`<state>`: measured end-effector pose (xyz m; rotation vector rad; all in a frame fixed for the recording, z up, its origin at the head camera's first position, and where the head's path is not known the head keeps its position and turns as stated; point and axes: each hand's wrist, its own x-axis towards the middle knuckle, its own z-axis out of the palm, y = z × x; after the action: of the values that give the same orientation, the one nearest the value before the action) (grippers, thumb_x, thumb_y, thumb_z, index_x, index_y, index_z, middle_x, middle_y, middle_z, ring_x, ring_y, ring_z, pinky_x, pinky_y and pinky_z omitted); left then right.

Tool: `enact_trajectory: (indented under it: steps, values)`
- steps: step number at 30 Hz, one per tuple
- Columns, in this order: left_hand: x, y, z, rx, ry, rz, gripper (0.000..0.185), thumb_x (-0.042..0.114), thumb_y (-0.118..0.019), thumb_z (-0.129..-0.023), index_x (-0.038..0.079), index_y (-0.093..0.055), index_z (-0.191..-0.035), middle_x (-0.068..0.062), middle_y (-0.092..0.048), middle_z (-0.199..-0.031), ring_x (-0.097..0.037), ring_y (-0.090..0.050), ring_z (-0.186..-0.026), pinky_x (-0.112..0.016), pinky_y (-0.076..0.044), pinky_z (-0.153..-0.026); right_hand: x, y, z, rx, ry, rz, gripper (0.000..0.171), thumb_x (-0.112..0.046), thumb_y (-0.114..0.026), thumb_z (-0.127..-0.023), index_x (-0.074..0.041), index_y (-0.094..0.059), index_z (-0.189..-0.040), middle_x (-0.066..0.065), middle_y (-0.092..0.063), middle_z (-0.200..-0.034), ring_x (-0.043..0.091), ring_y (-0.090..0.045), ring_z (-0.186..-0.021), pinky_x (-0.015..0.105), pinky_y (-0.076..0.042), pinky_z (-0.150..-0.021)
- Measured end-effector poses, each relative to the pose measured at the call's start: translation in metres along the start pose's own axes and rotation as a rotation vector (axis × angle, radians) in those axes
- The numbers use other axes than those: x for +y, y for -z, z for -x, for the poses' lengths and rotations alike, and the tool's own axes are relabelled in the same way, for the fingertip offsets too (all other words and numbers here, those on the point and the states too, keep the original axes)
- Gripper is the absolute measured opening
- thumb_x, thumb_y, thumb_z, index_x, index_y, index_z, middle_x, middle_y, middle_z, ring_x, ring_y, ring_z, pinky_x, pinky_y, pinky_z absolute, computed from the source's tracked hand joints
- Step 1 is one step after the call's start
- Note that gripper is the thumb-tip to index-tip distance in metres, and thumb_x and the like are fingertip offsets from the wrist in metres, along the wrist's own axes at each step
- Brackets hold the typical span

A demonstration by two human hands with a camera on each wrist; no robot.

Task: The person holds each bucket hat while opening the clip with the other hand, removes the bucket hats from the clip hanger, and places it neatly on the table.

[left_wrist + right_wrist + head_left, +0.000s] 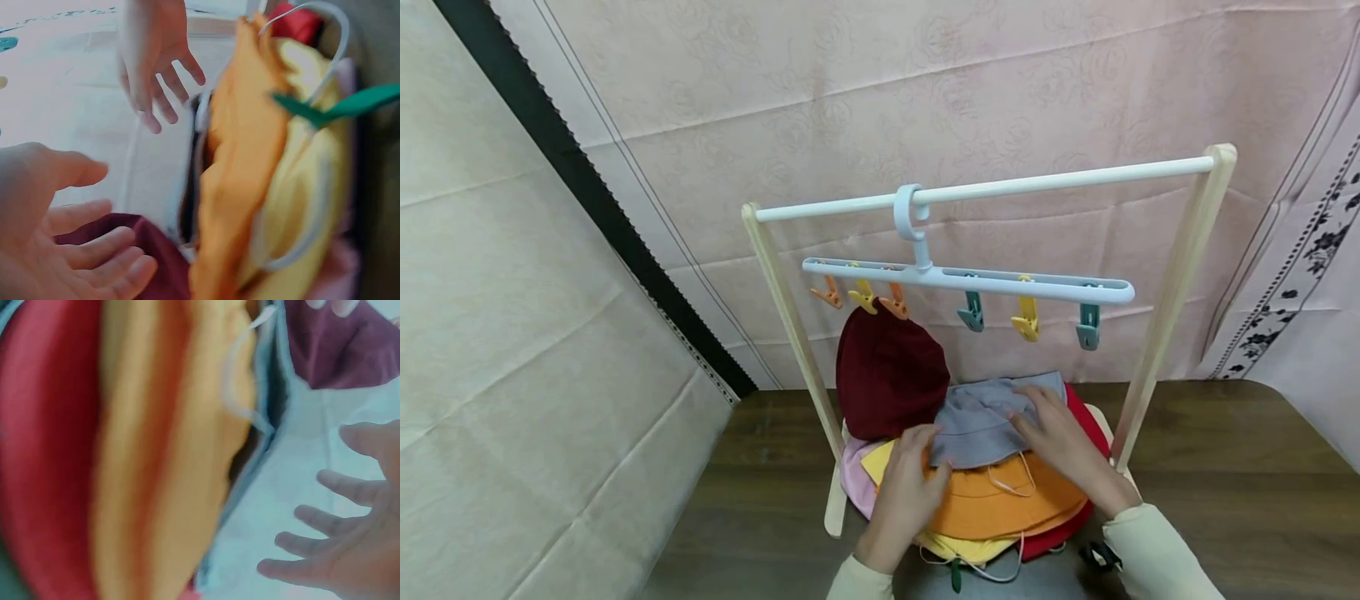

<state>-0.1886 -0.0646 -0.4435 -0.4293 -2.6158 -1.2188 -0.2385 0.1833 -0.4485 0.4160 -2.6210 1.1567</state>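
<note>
A grey-blue bucket hat (pixel 981 421) tops a pile of hats, with an orange hat (pixel 1000 500) right below it. My left hand (pixel 910 487) is at the pile's left side, thumb and fingers spread. Over the grey-blue hat's right part is my right hand (pixel 1063 433), its fingers apart as well. Both wrist views show the left hand (pixel 81 225) and the right hand (pixel 350 531) holding nothing, off the fabric. Behind them, a maroon hat (pixel 891 375) hangs from a yellow clip (pixel 863 296) and an orange clip (pixel 895 302).
A light blue hanger (pixel 970 281) hooks over the rod of a wooden rack (pixel 1172 308). Teal clips (pixel 1088 327) and another yellow clip (pixel 1026 321) dangle from its right half. Lower in the pile are yellow (pixel 966 547), red (pixel 1051 533) and pink (pixel 857 475) hats, with loose white cords.
</note>
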Motion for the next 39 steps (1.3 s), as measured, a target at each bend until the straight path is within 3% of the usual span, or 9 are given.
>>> enact_trajectory:
  steps: [8, 13, 16, 19, 23, 26, 31, 33, 39]
  values:
    - [0.011, 0.044, -0.036, 0.287, -0.145, 0.161, 0.049, 0.012, -0.069, -0.102, 0.005, -0.055, -0.149, -0.012, -0.059, -0.144, -0.028, -0.058, -0.130, -0.048, -0.052, -0.103, -0.042, -0.005, -0.025, 0.074, 0.114, -0.073, 0.044, -0.014, -0.065, -0.106, 0.000, -0.055, -0.146, 0.025, -0.055, -0.147, 0.043, -0.055, -0.131, 0.065, -0.048, -0.106]
    - [0.018, 0.073, -0.067, 0.447, -0.174, 0.217, 0.051, 0.015, -0.063, -0.105, 0.003, -0.048, -0.153, -0.014, -0.053, -0.151, -0.028, -0.052, -0.137, -0.047, -0.045, -0.111, -0.069, -0.012, -0.043, 0.011, 0.116, -0.122, 0.056, -0.030, -0.061, -0.109, -0.001, -0.045, -0.155, 0.023, -0.048, -0.155, 0.043, -0.049, -0.142, 0.065, -0.043, -0.112]
    - [0.022, 0.088, -0.085, 0.497, -0.186, 0.243, 0.051, 0.018, -0.057, -0.108, 0.004, -0.045, -0.156, -0.014, -0.049, -0.155, -0.030, -0.048, -0.142, -0.049, -0.040, -0.116, -0.085, -0.017, -0.056, -0.016, 0.130, -0.195, 0.060, -0.034, -0.059, -0.110, -0.005, -0.040, -0.159, 0.019, -0.043, -0.161, 0.040, -0.043, -0.147, 0.063, -0.040, -0.115]
    - [0.027, 0.100, -0.100, 0.470, -0.171, 0.281, 0.051, 0.022, -0.050, -0.112, 0.006, -0.041, -0.159, -0.012, -0.046, -0.160, -0.029, -0.044, -0.147, -0.049, -0.038, -0.120, -0.097, -0.022, -0.069, -0.007, 0.168, -0.215, 0.060, -0.031, -0.059, -0.110, -0.007, -0.038, -0.160, 0.017, -0.040, -0.164, 0.037, -0.040, -0.150, 0.062, -0.039, -0.116]
    - [0.029, 0.108, -0.114, 0.376, -0.113, 0.319, 0.050, 0.026, -0.043, -0.114, 0.011, -0.040, -0.162, -0.015, -0.057, -0.144, -0.032, -0.059, -0.119, -0.046, -0.047, -0.104, -0.111, -0.030, -0.084, -0.007, 0.176, -0.205, 0.063, -0.032, -0.059, -0.109, -0.008, -0.035, -0.162, 0.015, -0.036, -0.167, 0.035, -0.036, -0.153, 0.061, -0.036, -0.119]
    - [0.026, 0.111, -0.122, 0.331, -0.080, 0.311, 0.051, 0.029, -0.040, -0.114, 0.013, -0.041, -0.162, -0.018, -0.062, -0.124, -0.032, -0.056, -0.090, -0.044, -0.045, -0.084, -0.117, -0.037, -0.093, -0.020, 0.159, -0.218, 0.066, -0.031, -0.058, -0.109, -0.010, -0.031, -0.165, 0.012, -0.033, -0.168, 0.034, -0.035, -0.153, 0.060, -0.036, -0.119]
    - [0.021, 0.113, -0.131, 0.286, -0.083, 0.327, 0.053, 0.031, -0.034, -0.113, 0.009, -0.042, -0.161, -0.017, -0.055, -0.150, -0.031, -0.059, -0.126, -0.049, -0.045, -0.106, -0.121, -0.042, -0.101, 0.006, 0.140, -0.223, 0.066, -0.030, -0.059, -0.109, -0.013, -0.030, -0.166, 0.011, -0.036, -0.166, 0.034, -0.040, -0.150, 0.059, -0.039, -0.118]
    - [0.020, 0.113, -0.134, 0.271, -0.105, 0.329, 0.054, 0.032, -0.032, -0.113, 0.008, -0.043, -0.160, -0.014, -0.044, -0.163, -0.031, -0.043, -0.149, -0.052, -0.034, -0.121, -0.123, -0.042, -0.103, 0.027, 0.137, -0.217, 0.065, -0.030, -0.059, -0.109, -0.012, -0.032, -0.165, 0.011, -0.039, -0.164, 0.034, -0.042, -0.148, 0.059, -0.040, -0.117]
    - [0.017, 0.112, -0.135, 0.248, -0.167, 0.318, 0.052, 0.039, -0.030, -0.116, 0.004, -0.056, -0.144, -0.023, -0.061, -0.126, -0.035, -0.058, -0.115, -0.046, -0.042, -0.097, -0.126, -0.041, -0.106, 0.051, 0.133, -0.186, 0.062, -0.038, -0.059, -0.109, -0.011, -0.040, -0.162, 0.014, -0.050, -0.153, 0.034, -0.052, -0.138, 0.057, -0.045, -0.112]
